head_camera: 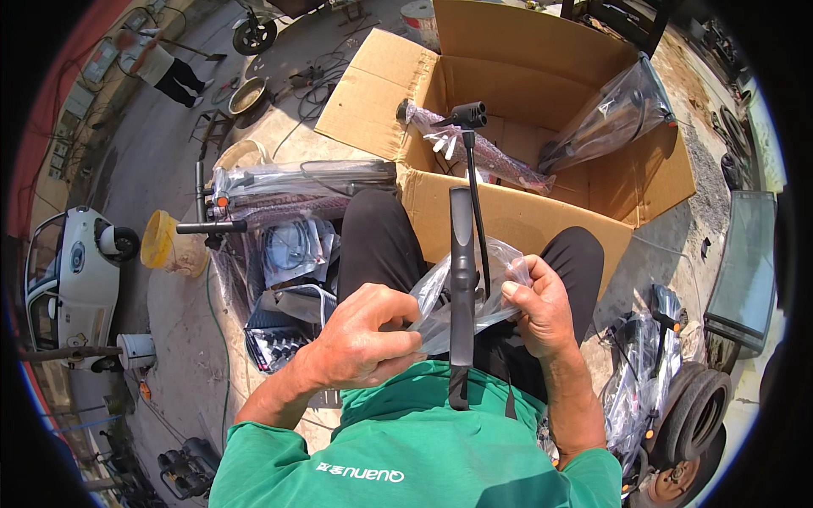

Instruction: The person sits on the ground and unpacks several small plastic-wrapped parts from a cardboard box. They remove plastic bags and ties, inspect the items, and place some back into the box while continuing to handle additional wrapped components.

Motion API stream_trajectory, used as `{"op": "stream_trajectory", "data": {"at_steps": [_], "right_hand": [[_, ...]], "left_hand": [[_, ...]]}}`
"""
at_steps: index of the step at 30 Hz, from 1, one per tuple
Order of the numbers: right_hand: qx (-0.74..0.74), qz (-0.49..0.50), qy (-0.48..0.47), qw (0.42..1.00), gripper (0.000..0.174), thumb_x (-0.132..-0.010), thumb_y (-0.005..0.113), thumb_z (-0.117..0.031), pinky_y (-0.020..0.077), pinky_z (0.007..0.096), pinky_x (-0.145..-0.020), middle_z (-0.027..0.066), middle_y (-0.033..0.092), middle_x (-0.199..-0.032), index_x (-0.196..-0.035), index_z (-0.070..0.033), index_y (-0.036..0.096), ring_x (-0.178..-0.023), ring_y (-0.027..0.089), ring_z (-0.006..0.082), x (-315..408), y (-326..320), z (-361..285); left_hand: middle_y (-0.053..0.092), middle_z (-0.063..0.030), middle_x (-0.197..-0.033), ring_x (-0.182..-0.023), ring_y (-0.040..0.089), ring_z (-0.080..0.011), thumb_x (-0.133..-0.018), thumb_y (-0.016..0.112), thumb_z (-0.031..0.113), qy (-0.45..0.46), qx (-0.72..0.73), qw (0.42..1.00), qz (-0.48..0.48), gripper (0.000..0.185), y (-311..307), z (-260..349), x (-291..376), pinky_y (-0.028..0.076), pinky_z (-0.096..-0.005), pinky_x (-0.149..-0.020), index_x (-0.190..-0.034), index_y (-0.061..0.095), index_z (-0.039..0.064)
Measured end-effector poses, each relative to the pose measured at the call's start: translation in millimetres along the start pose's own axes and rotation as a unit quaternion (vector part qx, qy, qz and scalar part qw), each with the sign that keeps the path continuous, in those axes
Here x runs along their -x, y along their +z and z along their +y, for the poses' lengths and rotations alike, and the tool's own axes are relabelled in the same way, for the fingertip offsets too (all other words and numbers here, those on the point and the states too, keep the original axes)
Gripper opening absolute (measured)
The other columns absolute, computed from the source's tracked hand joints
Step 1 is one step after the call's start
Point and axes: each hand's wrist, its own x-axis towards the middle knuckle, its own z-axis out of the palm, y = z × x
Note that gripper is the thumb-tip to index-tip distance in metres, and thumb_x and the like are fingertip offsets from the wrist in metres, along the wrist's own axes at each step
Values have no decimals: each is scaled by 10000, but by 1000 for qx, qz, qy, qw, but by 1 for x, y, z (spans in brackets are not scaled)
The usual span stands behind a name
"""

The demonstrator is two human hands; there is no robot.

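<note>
Between my knees a floor pump [462, 273], black, stands in view with its grip toward my chest and its hose and valve head [469, 117] reaching up to the box edge. A clear plastic bag [432, 317] is spread around it. My left hand [375, 336] pinches the bag's left edge, and my right hand [540, 305] pinches its right edge between thumb and fingers. The bag's lower part is hidden behind the pump and my hands. Beyond my knees, an open cardboard box [508, 213] holds a bubble-wrapped tube [483, 149] and a bagged pump [610, 120].
Wrapped pumps [305, 181] lie on my left, above bagged hoses [289, 247] and a box of small parts [273, 349]. A yellow bucket [159, 238] stands farther left. At right are more bagged pumps [635, 381] and tires [702, 413]. A person [159, 66] stands far off.
</note>
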Motion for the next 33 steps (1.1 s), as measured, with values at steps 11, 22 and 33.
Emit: {"op": "stream_trajectory", "data": {"at_steps": [11, 22, 33], "right_hand": [[-14, -29, -39, 999, 289, -981, 770, -87, 522, 237, -795, -2, 699, -970, -1245, -11, 681, -833, 615, 53, 2, 8, -2], [3, -31, 0, 1000, 475, -897, 857, -94, 527, 233, -796, 3, 636, -1032, -1317, -2, 655, -883, 611, 68, 13, 16, -6], [17, 7, -51, 999, 187, -971, 802, -88, 496, 230, -781, -10, 692, -948, -1119, -11, 718, -857, 609, 42, 55, 6, -12]], "left_hand": [[726, -4, -911, -831, 708, -227, -822, 897, 138, 52, 119, 986, -101, 239, 13, 2, -15, 527, -446, -938, -949, 698, 98], [668, -57, -832, -804, 686, -289, -901, 811, 156, -11, 92, 972, -217, 183, 48, 31, -27, 471, -436, -722, -999, 673, 87], [684, -72, -918, -818, 692, -285, -832, 775, -72, -22, 243, 970, 2, 240, 63, 41, -32, 552, -391, -712, -1036, 701, 31]]}}
